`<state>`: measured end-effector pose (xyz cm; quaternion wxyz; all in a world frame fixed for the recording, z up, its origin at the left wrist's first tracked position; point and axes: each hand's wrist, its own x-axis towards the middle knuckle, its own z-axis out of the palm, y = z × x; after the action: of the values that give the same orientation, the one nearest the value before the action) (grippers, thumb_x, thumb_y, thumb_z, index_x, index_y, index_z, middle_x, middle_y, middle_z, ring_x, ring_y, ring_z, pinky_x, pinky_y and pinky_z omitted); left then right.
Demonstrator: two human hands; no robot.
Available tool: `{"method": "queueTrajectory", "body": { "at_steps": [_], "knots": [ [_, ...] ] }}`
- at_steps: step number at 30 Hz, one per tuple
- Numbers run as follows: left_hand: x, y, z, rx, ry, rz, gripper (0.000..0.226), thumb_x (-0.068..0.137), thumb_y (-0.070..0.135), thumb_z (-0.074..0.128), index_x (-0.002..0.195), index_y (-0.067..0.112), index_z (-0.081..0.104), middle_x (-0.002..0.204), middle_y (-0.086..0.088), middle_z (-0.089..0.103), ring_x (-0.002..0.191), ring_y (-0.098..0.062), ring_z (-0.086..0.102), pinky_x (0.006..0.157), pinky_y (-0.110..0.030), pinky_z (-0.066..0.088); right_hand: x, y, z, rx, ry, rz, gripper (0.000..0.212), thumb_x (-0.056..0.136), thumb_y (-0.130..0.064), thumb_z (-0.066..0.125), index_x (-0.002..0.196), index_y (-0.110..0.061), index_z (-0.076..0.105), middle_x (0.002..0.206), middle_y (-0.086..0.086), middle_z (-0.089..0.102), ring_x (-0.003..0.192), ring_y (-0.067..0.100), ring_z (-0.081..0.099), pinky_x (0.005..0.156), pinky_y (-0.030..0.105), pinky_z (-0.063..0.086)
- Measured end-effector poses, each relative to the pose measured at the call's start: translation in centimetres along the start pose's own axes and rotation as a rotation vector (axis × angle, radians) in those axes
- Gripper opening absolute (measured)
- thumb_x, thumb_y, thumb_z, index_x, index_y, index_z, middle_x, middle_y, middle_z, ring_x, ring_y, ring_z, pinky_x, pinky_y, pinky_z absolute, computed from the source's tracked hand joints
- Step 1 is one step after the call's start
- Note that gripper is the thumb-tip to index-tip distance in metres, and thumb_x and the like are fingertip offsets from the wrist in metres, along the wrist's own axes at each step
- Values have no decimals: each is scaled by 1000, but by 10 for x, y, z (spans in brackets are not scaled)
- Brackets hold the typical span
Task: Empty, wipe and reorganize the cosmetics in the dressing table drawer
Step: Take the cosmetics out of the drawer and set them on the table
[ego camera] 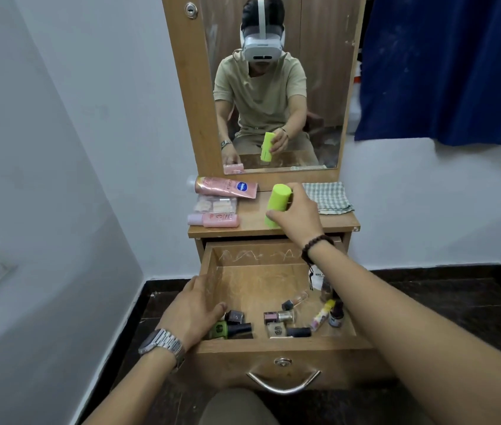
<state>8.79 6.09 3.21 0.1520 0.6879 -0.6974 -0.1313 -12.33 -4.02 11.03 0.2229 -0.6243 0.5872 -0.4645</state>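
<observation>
The wooden drawer (282,345) of the dressing table is pulled out. Several small nail-polish bottles (276,320) and vials lie along its front part; the back part is bare wood. My right hand (295,216) is shut on a lime-green cylindrical bottle (276,200), which stands upright on the table top (331,223). My left hand (192,311) rests on the drawer's left wall, fingers apart, just beside a green and a dark polish bottle (230,329). A pink tube (226,187), a clear packet (215,205) and a pink bottle (215,220) lie on the top's left side.
A folded checked cloth (327,197) lies on the right of the table top. A mirror (276,84) stands behind it. A white wall closes in on the left, a blue curtain (445,65) hangs at the right. The floor is dark.
</observation>
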Motion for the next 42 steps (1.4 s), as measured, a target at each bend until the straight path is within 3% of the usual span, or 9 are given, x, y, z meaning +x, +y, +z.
{"method": "queueTrajectory", "body": {
  "at_steps": [6, 13, 20, 28, 42],
  "knots": [
    [3, -5, 5, -6, 10, 7, 71, 87, 51, 56, 145, 23, 25, 151, 1, 34, 123, -17, 52, 92, -29, 49, 56, 19, 25, -175, -22, 23, 49, 78, -16, 73, 121, -14, 49, 114, 13, 63, 104, 30, 59, 74, 29, 41],
    [5, -12, 10, -21, -2, 17, 69, 86, 54, 54, 143, 27, 25, 156, 0, 24, 125, -19, 51, 95, -33, 50, 90, 28, 43, -187, -44, 18, 52, 80, -17, 71, 126, -13, 47, 117, 14, 62, 107, 31, 58, 76, 30, 41],
    [9, -17, 13, -51, -5, 11, 75, 84, 61, 53, 145, 29, 24, 156, 3, 23, 126, -17, 50, 96, -34, 50, 113, 30, 57, -232, -19, -25, 46, 75, -20, 75, 114, -9, 53, 115, 12, 63, 105, 29, 59, 79, 33, 44],
    [7, -15, 11, -42, -2, 1, 75, 84, 61, 53, 145, 29, 23, 156, 4, 24, 125, -16, 51, 95, -34, 50, 122, 31, 64, -239, -15, -3, 45, 78, -23, 73, 117, -13, 53, 116, 11, 64, 106, 29, 60, 83, 37, 50],
    [3, -11, 8, -58, 3, -13, 70, 86, 59, 53, 143, 31, 24, 157, 6, 21, 125, -14, 51, 95, -28, 48, 127, 27, 70, -261, -33, -21, 46, 83, -20, 70, 123, -9, 51, 123, 13, 60, 114, 31, 56, 83, 35, 45]
  ]
}}
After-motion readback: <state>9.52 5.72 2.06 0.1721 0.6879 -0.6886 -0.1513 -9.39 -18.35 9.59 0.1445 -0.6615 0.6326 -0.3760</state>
